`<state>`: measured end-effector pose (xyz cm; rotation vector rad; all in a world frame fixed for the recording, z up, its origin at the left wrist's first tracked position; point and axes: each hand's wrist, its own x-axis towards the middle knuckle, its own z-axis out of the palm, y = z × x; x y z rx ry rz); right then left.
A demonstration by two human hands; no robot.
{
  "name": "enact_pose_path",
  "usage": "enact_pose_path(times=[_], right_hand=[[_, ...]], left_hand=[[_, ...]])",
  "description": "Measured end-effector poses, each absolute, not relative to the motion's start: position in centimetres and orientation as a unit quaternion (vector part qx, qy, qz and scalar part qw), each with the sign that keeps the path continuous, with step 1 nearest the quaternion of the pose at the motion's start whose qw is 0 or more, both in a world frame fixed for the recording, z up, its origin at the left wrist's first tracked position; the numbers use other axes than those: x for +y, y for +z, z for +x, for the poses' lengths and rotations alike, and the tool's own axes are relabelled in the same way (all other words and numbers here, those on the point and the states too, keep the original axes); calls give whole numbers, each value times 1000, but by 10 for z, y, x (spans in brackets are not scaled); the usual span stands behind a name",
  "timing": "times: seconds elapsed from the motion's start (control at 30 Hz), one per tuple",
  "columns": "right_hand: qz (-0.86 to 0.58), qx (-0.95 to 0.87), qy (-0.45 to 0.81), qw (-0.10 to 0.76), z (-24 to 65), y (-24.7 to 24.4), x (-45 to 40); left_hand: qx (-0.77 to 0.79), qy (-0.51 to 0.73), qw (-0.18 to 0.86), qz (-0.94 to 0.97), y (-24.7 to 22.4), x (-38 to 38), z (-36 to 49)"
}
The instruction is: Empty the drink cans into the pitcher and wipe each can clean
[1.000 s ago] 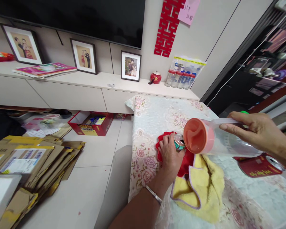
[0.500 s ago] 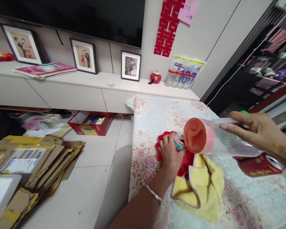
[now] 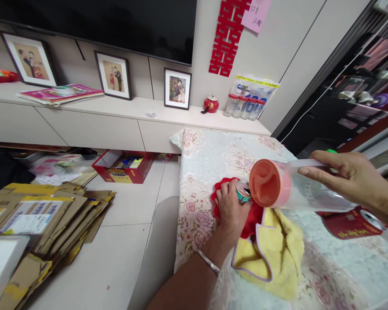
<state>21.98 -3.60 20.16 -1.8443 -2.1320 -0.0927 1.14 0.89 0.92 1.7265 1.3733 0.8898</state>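
Note:
My left hand [image 3: 231,206] is wrapped round a small green drink can [image 3: 243,192] with an opened top, held over a red scalloped tray [image 3: 255,218]. My right hand [image 3: 342,172] grips the handle of a clear plastic pitcher [image 3: 305,189], tipped on its side. Its orange lid [image 3: 265,183] faces the can's top, and the two are very close; I cannot tell if they touch. A yellow cloth [image 3: 274,258] with a purple edge lies crumpled in front of the tray. Under the pitcher's base lies a red can [image 3: 352,224] on its side.
The table has a floral tablecloth [image 3: 210,155]. Behind it, a white cabinet [image 3: 142,110] bears picture frames, a red pot [image 3: 211,104] and several glass jars [image 3: 244,107]. Flattened cardboard [image 3: 58,224] and a red box [image 3: 124,168] lie on the floor at left.

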Motion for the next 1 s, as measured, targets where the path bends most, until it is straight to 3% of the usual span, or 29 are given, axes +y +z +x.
enact_pose_path(times=[1.0], right_hand=[[-640,-754,-82,123,204,207,-38]], left_hand=[[538,344,376,672,10,9,12]])
